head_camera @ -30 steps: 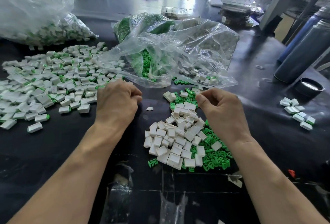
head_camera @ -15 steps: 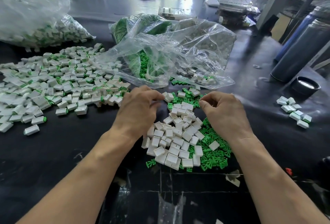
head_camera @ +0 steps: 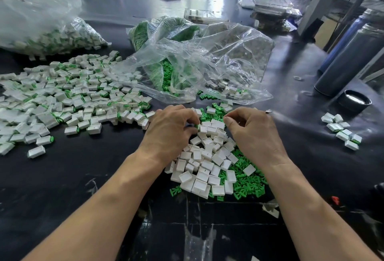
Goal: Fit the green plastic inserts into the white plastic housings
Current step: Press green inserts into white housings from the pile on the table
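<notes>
Reaching in from the finished spread toward the bench's left edge, the left hand [head_camera: 172, 129] now pinches a green insert [head_camera: 196, 126] over the white housings [head_camera: 204, 165]. Right hand [head_camera: 252, 134] stays curled alongside; its contents cannot be determined. Judged: next fitting begins.

White housings [head_camera: 204, 162]: matt, smooth moulded plastic. Green inserts [head_camera: 247, 186]: plastic with a slight sheen. Bags [head_camera: 207, 57]: thin, clear, crinkled glossy film. Table [head_camera: 83, 177]: black sheet covering, semi-gloss, scuffed, with glossy tape strips near the front edge. Cylinders [head_camera: 351, 57]: dark, satin-finished.
</notes>
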The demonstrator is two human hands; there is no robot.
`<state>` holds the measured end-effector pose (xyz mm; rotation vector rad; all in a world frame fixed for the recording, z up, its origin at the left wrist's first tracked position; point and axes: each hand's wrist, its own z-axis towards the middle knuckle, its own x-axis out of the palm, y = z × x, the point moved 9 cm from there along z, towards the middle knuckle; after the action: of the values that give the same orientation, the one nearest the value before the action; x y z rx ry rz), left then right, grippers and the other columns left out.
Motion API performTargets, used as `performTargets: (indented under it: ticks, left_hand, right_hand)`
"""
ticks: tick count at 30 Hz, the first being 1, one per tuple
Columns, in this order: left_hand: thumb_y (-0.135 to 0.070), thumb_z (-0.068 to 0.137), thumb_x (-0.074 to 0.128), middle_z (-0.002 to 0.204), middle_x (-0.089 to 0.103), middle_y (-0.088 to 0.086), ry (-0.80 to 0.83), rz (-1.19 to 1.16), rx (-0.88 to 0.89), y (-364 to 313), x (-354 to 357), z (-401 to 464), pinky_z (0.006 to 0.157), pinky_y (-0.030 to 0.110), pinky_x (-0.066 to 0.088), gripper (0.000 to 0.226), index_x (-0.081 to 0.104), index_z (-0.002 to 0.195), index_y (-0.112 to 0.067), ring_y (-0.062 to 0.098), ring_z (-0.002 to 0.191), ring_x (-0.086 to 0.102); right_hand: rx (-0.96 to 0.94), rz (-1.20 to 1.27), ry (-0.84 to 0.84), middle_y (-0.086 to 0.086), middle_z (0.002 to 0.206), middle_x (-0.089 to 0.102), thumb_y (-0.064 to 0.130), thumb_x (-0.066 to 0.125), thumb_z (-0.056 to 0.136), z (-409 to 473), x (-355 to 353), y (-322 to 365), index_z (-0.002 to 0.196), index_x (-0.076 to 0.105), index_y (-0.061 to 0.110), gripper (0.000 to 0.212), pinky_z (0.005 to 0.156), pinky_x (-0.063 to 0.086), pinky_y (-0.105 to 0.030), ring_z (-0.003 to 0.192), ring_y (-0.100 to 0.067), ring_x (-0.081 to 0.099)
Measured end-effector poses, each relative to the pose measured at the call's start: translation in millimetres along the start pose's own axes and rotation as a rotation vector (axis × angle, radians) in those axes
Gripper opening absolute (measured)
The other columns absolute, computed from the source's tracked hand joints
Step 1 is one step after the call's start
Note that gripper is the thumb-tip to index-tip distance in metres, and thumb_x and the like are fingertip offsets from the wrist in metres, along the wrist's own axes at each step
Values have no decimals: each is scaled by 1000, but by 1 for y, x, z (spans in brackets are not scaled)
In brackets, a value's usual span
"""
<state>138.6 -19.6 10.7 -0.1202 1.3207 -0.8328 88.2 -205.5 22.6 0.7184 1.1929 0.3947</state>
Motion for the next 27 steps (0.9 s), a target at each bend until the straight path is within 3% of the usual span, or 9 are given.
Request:
performTargets:
  ticks: [5, 12, 19, 22, 27]
  left_hand:
    - [-26, 89, 78, 87, 51, -25, -22, 6, 23, -5, -2, 1, 91, 29, 37, 13, 68, 88, -35, 2, 90, 45]
    - [-21, 89, 75, 89, 56, -23, -38, 17, 48, -4, -3, 1, 91, 27, 35, 14, 68, 91, -33, 4, 95, 51]
    - [-23, 96, 68, 112, 62, -14, 41, -10, 28, 1, 4, 2, 98, 33, 44, 29, 69, 122, -37, 11, 109, 55]
    - [-28, 94, 72, 115, 60, -17, 73, 13, 17, 0, 8, 2, 92, 26, 36, 21, 73, 111, -41, 7, 110, 51]
    - [-31, 92, 75, 102, 58, -21, 49, -37, -27, 3, 4, 0, 88, 26, 42, 9, 74, 94, -40, 6, 101, 53]
  right_hand:
    - [-18, 13, 7, 13, 89, 73, 31, 70, 98, -3, 4, 6, 101, 79, 26, 11, 91, 57, -43, 89, -10, 68]
    - [-31, 45, -5, 15, 89, 73, 32, 70, 98, -5, 3, 10, 101, 79, 26, 11, 90, 58, -43, 88, -8, 68]
    - [-31, 58, 0, 16, 85, 73, 31, 71, 97, -5, 3, 10, 99, 79, 26, 10, 89, 58, -41, 86, -6, 68]
    - [-30, 54, 6, 15, 84, 72, 31, 71, 97, -6, 6, 11, 99, 79, 26, 10, 89, 57, -43, 85, -7, 68]
    - [-39, 58, -1, 15, 85, 72, 33, 70, 98, -7, 7, 11, 100, 78, 27, 10, 86, 57, -37, 84, -5, 67]
